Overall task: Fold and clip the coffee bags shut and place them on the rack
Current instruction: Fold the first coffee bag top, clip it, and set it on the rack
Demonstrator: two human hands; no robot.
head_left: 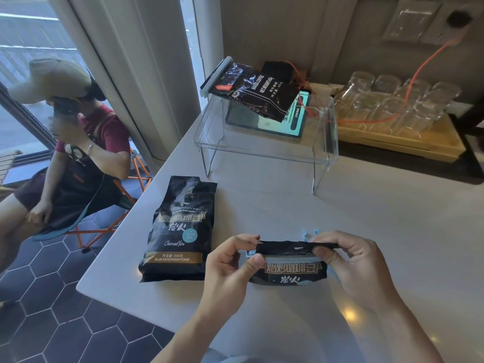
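Note:
A black coffee bag (289, 272) lies near the table's front edge with its top folded over. My left hand (230, 265) pinches the fold at its left end and my right hand (351, 260) pinches it at the right. A pale blue clip (309, 235) shows just behind the fold. A second black coffee bag (180, 229) lies flat to the left, unclipped. A third bag (259, 93), shut with a long pale clip (215, 77), rests tilted on top of the clear acrylic rack (324, 142) at the back.
A tablet (277, 124) with a lit screen lies under the rack. A wooden tray (408, 142) of upturned glasses stands at the back right, with an orange cable (416, 74) running to the wall. A seated person (78, 153) is left of the table edge.

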